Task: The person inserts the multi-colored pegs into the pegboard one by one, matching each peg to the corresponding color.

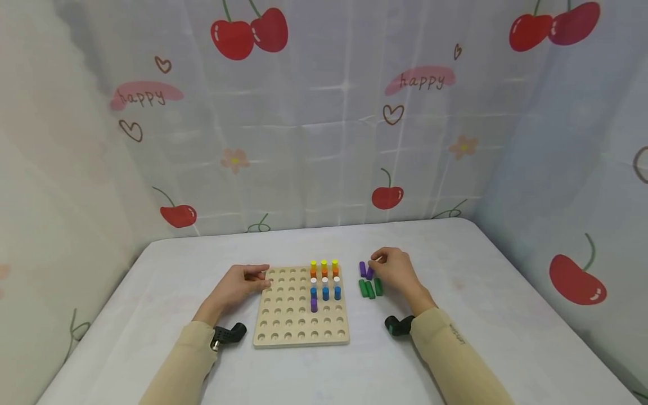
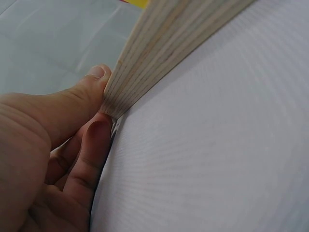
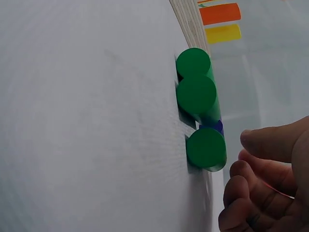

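A wooden pegboard (image 1: 283, 315) lies flat on the table, several rows of holes across it. Its right part carries three yellow, three orange, three white and three blue pegs (image 1: 325, 293), plus one upright purple peg (image 1: 314, 305). My left hand (image 1: 243, 286) grips the board's left edge, thumb on top and fingers against the side. Right of the board lie two loose purple pegs (image 1: 362, 269) and three green pegs (image 1: 370, 289). My right hand (image 1: 394, 271) hovers over the right-hand purple peg; its thumb and fingertips (image 3: 247, 139) stand slightly apart, with no peg visible between them.
A white cloth covers the table (image 1: 476, 315). Behind it hangs a pale curtain (image 1: 324, 140) printed with cherries, hearts and flowers. Black wrist mounts (image 1: 400, 325) sit on both forearms near the tabletop.
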`<state>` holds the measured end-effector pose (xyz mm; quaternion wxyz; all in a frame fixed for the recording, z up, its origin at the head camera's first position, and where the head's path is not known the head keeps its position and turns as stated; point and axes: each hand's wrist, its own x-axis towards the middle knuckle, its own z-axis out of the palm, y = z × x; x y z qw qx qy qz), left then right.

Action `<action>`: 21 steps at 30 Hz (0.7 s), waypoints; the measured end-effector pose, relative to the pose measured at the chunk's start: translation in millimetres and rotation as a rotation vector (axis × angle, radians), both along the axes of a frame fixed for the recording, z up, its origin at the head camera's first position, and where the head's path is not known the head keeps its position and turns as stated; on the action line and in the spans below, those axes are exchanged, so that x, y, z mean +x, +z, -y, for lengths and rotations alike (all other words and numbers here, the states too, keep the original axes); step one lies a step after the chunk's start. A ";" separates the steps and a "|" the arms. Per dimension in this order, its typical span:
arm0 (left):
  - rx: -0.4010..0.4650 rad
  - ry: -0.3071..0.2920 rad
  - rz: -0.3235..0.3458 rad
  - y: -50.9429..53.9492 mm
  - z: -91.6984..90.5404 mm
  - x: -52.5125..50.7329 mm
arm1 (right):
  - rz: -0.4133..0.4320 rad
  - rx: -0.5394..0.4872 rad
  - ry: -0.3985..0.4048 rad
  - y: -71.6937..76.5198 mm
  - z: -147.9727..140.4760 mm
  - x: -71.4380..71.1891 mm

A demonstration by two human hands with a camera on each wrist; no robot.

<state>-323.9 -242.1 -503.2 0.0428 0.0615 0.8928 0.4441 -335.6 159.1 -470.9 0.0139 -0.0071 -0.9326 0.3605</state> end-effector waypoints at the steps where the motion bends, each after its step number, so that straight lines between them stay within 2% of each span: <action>1: -0.001 -0.001 0.001 0.0 -0.3 0.3 | 0.008 0.007 -0.003 -1.3 -0.5 -0.5; 11: -0.020 0.003 0.001 -2.2 5.8 1.7 | 0.081 0.099 0.009 -10.0 4.3 -7.6; 21: -0.003 -0.012 -0.005 -2.1 2.3 -2.2 | 0.142 0.093 -0.075 -6.8 8.5 -9.5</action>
